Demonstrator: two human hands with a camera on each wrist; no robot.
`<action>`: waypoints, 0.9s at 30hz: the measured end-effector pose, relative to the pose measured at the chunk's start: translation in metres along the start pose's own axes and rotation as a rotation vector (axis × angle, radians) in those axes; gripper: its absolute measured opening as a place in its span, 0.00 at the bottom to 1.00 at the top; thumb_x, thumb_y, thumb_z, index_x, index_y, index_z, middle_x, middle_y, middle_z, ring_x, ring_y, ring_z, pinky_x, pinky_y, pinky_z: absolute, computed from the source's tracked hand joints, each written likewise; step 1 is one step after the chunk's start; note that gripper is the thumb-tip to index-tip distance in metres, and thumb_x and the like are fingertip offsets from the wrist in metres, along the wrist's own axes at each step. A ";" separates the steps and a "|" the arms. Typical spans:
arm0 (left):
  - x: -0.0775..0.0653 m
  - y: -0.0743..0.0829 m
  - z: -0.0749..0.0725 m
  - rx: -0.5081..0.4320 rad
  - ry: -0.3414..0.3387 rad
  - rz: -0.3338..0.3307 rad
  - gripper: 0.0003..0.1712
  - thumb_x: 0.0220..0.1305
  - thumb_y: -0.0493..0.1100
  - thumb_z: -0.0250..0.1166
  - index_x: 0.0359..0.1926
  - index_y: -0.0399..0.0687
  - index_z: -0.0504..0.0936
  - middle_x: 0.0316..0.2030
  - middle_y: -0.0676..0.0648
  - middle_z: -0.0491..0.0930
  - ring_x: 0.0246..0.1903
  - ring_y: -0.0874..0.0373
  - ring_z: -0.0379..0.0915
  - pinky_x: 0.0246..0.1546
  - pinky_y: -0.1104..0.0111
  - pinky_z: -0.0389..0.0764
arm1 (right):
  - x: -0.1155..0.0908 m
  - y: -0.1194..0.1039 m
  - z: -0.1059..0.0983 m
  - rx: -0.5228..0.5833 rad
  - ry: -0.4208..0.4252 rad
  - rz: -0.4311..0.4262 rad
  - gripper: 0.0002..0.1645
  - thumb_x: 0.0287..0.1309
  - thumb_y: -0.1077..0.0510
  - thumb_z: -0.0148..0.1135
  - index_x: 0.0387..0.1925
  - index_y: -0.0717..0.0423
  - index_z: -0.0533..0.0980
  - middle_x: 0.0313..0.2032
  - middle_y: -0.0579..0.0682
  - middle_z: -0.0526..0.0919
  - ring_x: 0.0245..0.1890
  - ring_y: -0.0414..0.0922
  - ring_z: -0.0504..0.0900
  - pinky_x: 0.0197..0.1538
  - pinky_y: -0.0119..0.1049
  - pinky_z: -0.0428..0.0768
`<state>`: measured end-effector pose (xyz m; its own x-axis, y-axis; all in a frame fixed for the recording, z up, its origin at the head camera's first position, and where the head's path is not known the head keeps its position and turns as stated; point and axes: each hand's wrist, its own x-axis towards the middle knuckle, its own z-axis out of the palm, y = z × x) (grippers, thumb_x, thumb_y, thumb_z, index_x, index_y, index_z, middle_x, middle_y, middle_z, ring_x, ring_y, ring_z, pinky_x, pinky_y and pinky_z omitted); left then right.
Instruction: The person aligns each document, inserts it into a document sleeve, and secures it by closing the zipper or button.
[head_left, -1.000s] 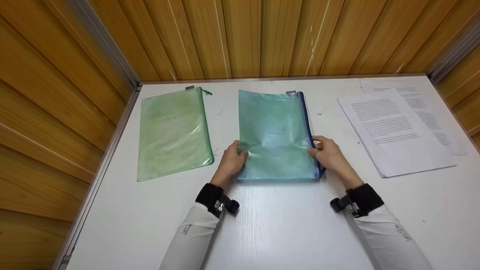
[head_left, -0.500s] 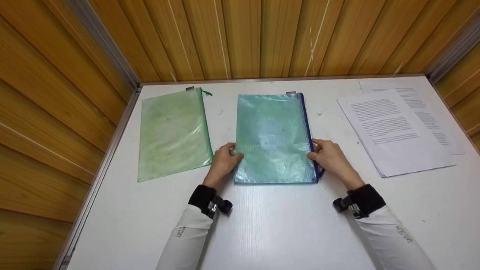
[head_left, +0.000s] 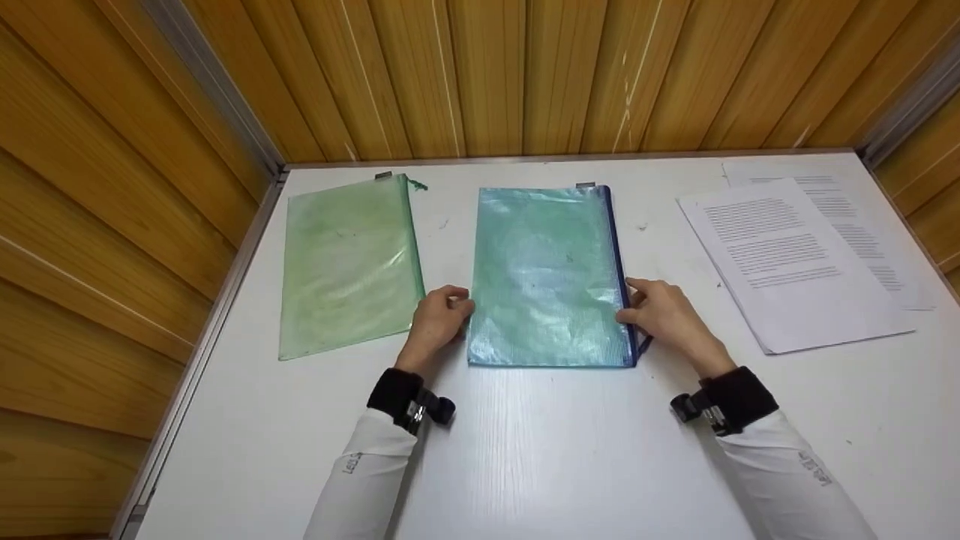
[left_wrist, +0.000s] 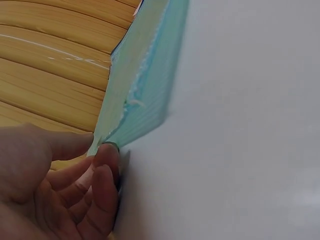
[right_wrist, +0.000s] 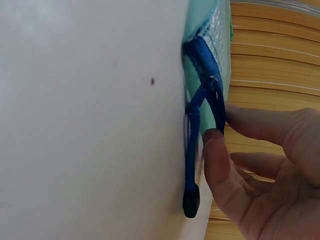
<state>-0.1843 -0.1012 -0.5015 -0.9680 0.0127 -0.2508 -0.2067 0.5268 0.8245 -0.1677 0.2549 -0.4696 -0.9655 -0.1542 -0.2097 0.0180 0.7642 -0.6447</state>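
A translucent blue-green zip pouch [head_left: 551,277] with a dark blue zip along its right side lies flat on the white table. My left hand [head_left: 439,319] is at its left edge, thumb tip and fingertips right at the rim, fingers loosely bent. In the left wrist view the pouch's edge [left_wrist: 145,100] stands close by the thumb and forefinger. My right hand [head_left: 664,315] pinches the zipped right edge between thumb and fingers. The blue zip pull [right_wrist: 191,165] hangs beside those fingers in the right wrist view. A pale green zip pouch [head_left: 349,266] lies to the left, its lower right corner behind my left hand.
Printed paper sheets [head_left: 787,262] lie in an overlapping pile at the right of the table [head_left: 525,450]. Wood-patterned panels [head_left: 487,75] rise behind the table and at its sides.
The blue-green pouch, bowed and lifted a second ago, now lies flat. My left hand has slid left, its thumb coming off the pouch's top to the edge. The right hand keeps its grip.
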 end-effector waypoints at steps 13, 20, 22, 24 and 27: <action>-0.025 0.035 0.010 0.461 -0.094 0.404 0.22 0.81 0.41 0.65 0.68 0.35 0.82 0.65 0.30 0.82 0.66 0.33 0.80 0.65 0.43 0.83 | -0.010 -0.018 0.005 -0.272 -0.086 -0.183 0.45 0.65 0.57 0.79 0.77 0.68 0.72 0.75 0.78 0.70 0.74 0.76 0.72 0.74 0.71 0.75; -0.029 0.038 0.021 0.658 -0.316 0.471 0.32 0.80 0.48 0.68 0.77 0.39 0.75 0.82 0.29 0.65 0.83 0.30 0.60 0.81 0.40 0.68 | -0.013 -0.018 0.008 -0.260 -0.200 -0.172 0.47 0.66 0.52 0.80 0.78 0.67 0.71 0.80 0.79 0.63 0.79 0.78 0.65 0.77 0.73 0.70; -0.030 0.037 0.023 0.675 -0.341 0.439 0.36 0.80 0.50 0.69 0.80 0.40 0.72 0.84 0.30 0.62 0.85 0.31 0.57 0.84 0.40 0.65 | -0.012 -0.016 0.009 -0.255 -0.226 -0.165 0.47 0.66 0.52 0.80 0.78 0.68 0.70 0.81 0.79 0.60 0.81 0.78 0.62 0.79 0.72 0.68; -0.030 0.037 0.024 0.685 -0.355 0.408 0.39 0.79 0.51 0.69 0.82 0.40 0.69 0.85 0.30 0.59 0.86 0.32 0.54 0.84 0.40 0.63 | -0.012 -0.014 0.010 -0.251 -0.241 -0.164 0.48 0.66 0.53 0.80 0.79 0.69 0.69 0.82 0.78 0.58 0.82 0.78 0.60 0.80 0.72 0.67; -0.029 0.038 0.025 0.686 -0.364 0.386 0.41 0.79 0.51 0.69 0.83 0.39 0.68 0.86 0.31 0.57 0.87 0.32 0.51 0.85 0.41 0.62 | -0.012 -0.013 0.011 -0.254 -0.251 -0.163 0.48 0.66 0.54 0.79 0.79 0.70 0.68 0.83 0.79 0.55 0.83 0.78 0.58 0.81 0.71 0.66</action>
<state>-0.1603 -0.0606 -0.4753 -0.8224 0.5060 -0.2601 0.3724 0.8243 0.4264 -0.1531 0.2400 -0.4665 -0.8563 -0.4105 -0.3135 -0.2254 0.8431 -0.4883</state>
